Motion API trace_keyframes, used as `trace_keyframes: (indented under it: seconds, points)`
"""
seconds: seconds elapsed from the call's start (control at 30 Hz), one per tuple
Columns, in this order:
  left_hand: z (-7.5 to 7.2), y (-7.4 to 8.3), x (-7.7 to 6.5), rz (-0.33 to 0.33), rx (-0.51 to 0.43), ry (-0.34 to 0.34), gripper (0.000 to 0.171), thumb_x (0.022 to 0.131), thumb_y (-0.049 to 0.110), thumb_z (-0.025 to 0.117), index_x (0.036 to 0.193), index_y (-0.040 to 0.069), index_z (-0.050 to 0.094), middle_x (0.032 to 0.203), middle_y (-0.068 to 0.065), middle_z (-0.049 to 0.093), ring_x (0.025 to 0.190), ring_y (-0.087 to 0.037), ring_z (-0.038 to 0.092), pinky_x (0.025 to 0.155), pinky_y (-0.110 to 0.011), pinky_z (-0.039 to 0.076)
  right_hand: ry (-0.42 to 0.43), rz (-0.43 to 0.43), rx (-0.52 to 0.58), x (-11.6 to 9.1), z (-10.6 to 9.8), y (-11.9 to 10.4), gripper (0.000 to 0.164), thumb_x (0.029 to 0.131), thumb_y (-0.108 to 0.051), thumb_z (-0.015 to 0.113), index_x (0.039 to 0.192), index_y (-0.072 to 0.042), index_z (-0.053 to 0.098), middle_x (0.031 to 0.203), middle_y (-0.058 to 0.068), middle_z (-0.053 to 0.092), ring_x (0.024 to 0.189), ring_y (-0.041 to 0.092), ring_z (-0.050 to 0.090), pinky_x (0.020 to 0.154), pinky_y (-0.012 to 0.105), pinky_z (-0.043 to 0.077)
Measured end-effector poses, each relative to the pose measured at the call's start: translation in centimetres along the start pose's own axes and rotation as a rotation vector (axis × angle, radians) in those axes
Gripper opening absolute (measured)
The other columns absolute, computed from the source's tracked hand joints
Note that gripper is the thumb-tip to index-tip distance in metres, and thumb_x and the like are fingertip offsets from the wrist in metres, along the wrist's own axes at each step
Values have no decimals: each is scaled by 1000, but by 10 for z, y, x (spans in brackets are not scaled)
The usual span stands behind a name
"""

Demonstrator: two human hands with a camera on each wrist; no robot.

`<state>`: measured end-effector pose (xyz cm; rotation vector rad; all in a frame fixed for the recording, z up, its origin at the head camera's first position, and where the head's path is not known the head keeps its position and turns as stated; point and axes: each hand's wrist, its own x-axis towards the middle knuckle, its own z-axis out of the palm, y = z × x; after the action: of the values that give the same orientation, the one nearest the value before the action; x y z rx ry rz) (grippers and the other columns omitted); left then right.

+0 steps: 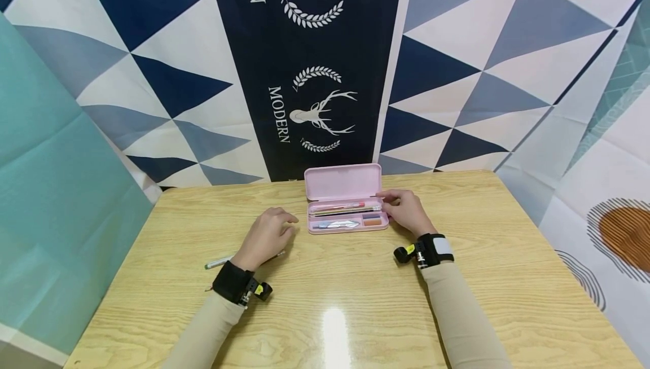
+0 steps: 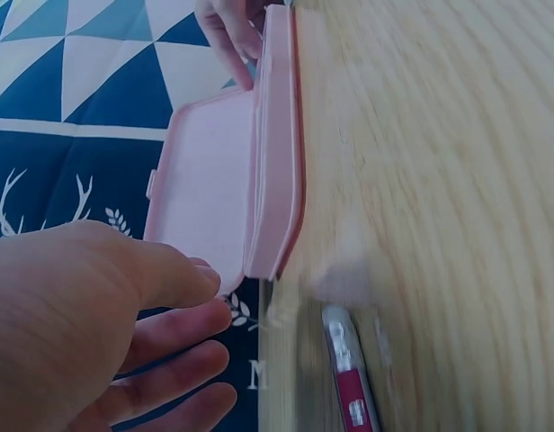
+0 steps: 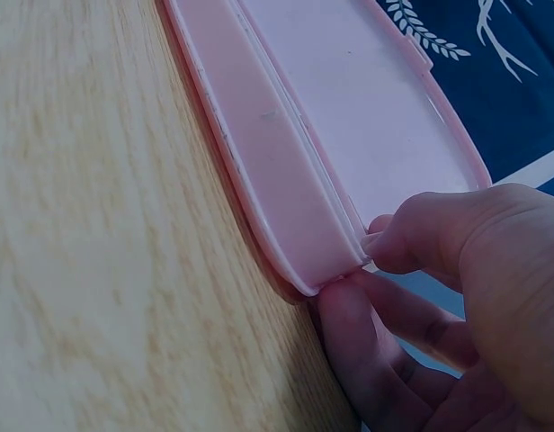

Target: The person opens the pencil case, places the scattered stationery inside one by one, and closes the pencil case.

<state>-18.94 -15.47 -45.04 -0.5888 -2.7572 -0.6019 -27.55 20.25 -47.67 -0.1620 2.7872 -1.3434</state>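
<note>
A pink pencil case (image 1: 347, 231) sits near the back of the table with its lid (image 1: 343, 183) raised. Inside it are several pencils (image 1: 345, 210), a pale slim item with a blue end (image 1: 336, 224) and a small blue-and-orange block (image 1: 372, 220). My right hand (image 1: 404, 211) pinches the case's right end between thumb and fingers, as the right wrist view shows close up. Left of the case, my left hand (image 1: 268, 236) hovers with loosely bent fingers and holds nothing. Partly hidden under the left wrist lies a pen (image 1: 218, 263).
The wooden table (image 1: 376, 312) reaches back to a patterned cloth wall (image 1: 325, 75). In the left wrist view a silver-and-red pen (image 2: 351, 382) lies on the wood beside the left hand. Each wrist wears a black strap with a small camera.
</note>
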Motion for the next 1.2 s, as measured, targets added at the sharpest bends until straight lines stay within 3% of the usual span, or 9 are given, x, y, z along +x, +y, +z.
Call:
trace_keyframes:
  seconds: [0.2, 0.47, 0.8, 1.2]
  points:
    - [-7, -9, -12, -22, 4, -10, 16, 88, 11, 73, 104, 10, 79, 100, -7, 75, 97, -24, 68, 84, -44, 59, -4, -1, 3, 1, 0, 0, 30, 95, -14, 64, 125, -16, 72, 113, 16, 70, 90, 28, 61, 62, 27, 53]
    - [-18, -26, -33, -34, 32, -19, 17, 88, 9, 74, 105, 9, 78, 99, -10, 74, 86, -22, 67, 68, -36, 55, -8, -3, -7, 0, -2, 0, 32, 95, -13, 64, 126, -15, 71, 113, 17, 70, 92, 29, 61, 64, 27, 54]
    - [-24, -44, -58, -81, 38, -28, 15, 88, 12, 75, 103, 11, 78, 96, -8, 73, 85, -22, 67, 70, -38, 57, -2, -11, -16, -1, -1, -1, 31, 94, -13, 64, 125, -14, 72, 112, 16, 71, 90, 28, 61, 65, 28, 52]
    - [-39, -56, -73, -104, 58, -29, 18, 85, 8, 77, 102, 9, 77, 92, -8, 72, 75, -19, 63, 62, -34, 52, -10, 15, 7, -2, -2, -3, 32, 95, -11, 63, 125, -14, 71, 112, 17, 69, 88, 27, 61, 62, 25, 54]
